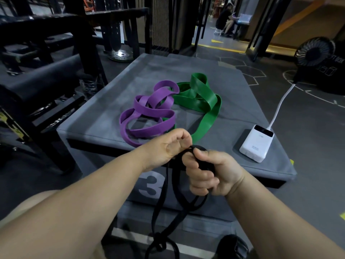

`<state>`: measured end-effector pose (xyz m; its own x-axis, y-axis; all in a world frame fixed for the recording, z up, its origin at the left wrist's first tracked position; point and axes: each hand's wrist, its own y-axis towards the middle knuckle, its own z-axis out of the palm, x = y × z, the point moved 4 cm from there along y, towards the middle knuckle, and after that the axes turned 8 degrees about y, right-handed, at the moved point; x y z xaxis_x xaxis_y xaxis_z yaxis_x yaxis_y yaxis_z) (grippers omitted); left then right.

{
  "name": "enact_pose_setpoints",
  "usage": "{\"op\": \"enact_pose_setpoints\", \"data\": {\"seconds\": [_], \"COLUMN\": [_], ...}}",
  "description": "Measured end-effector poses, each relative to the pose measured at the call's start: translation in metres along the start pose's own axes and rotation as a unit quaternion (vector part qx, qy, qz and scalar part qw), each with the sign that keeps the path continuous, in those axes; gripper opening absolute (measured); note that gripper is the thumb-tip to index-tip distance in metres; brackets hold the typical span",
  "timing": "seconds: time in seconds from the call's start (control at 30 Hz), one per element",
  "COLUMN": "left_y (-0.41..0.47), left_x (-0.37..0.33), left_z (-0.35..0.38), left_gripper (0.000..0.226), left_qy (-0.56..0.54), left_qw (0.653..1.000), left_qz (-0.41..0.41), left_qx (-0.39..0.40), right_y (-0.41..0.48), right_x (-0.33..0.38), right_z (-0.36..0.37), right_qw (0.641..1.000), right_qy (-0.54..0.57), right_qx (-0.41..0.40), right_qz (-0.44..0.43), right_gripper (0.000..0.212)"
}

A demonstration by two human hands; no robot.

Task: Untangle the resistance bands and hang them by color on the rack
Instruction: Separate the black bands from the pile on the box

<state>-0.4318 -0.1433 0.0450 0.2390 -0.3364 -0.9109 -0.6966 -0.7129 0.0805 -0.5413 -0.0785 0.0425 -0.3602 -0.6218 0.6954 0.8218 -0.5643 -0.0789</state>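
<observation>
A black band [164, 199] hangs in loops in front of the grey padded box [97, 113], with a knot low near the floor. My left hand [168, 144] pinches its top with curled fingers. My right hand [209, 172] grips a bunched part of the same band right beside it. On the box top lie a purple band [147, 116] and a green band [201, 98], coiled and overlapping each other in the middle. No hanging pegs for the bands show in view.
A white power bank [256, 143] with a white cable [280, 107] sits at the box's right front corner. A black fan [315, 51] stands on the floor at right. Dark gym benches and frames [46, 79] crowd the left. A person sits far back.
</observation>
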Motion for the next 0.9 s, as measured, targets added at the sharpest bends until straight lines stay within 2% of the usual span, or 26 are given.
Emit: {"op": "enact_pose_setpoints", "data": {"seconds": [0.07,0.13,0.17,0.27,0.3,0.43,0.57,0.67,0.73,0.8,0.9], "left_y": [-0.003,-0.005,-0.005,-0.002,0.000,0.004,0.004,0.002,0.001,0.001,-0.002], "left_x": [-0.002,0.000,0.000,-0.008,-0.009,-0.013,-0.014,-0.011,-0.003,0.003,0.004], "left_z": [0.001,0.007,0.009,0.010,0.009,-0.002,0.000,-0.002,-0.002,0.002,0.013], "left_gripper": [0.070,0.091,0.093,0.047,0.039,0.041,0.041,0.040,0.041,0.043,0.044], "left_qy": [-0.014,-0.027,-0.044,-0.140,-0.162,-0.236,-0.263,-0.272,-0.281,-0.288,-0.284], "left_qw": [0.999,0.997,0.997,0.989,0.986,0.970,0.961,0.957,0.952,0.950,0.955], "left_qz": [-0.019,-0.028,-0.025,-0.033,-0.038,-0.024,-0.022,-0.024,-0.044,-0.060,-0.062], "left_qx": [0.032,0.065,0.066,0.016,-0.002,-0.052,-0.080,-0.101,-0.113,-0.101,-0.064], "right_y": [-0.002,-0.004,-0.005,-0.005,-0.005,-0.005,-0.004,-0.008,-0.012,-0.014,-0.015], "right_x": [0.006,0.012,0.015,0.019,0.020,0.014,0.003,0.007,0.017,0.026,0.031], "right_z": [0.001,0.000,0.000,0.001,0.002,-0.003,-0.005,-0.004,-0.003,0.001,0.004], "right_qw": [1.000,0.999,0.999,0.998,0.997,0.996,0.993,0.989,0.988,0.988,0.980], "right_qy": [0.015,0.040,0.045,0.044,0.041,-0.003,-0.103,-0.124,-0.136,-0.135,-0.126], "right_qx": [0.000,-0.007,-0.013,-0.031,-0.039,-0.064,-0.055,-0.077,-0.061,-0.007,0.034], "right_qz": [-0.007,-0.016,-0.022,-0.045,-0.056,-0.064,-0.010,0.005,-0.029,-0.077,-0.152], "right_gripper": [0.025,0.027,0.028,0.026,0.023,0.021,0.039,0.049,0.045,0.036,0.043]}}
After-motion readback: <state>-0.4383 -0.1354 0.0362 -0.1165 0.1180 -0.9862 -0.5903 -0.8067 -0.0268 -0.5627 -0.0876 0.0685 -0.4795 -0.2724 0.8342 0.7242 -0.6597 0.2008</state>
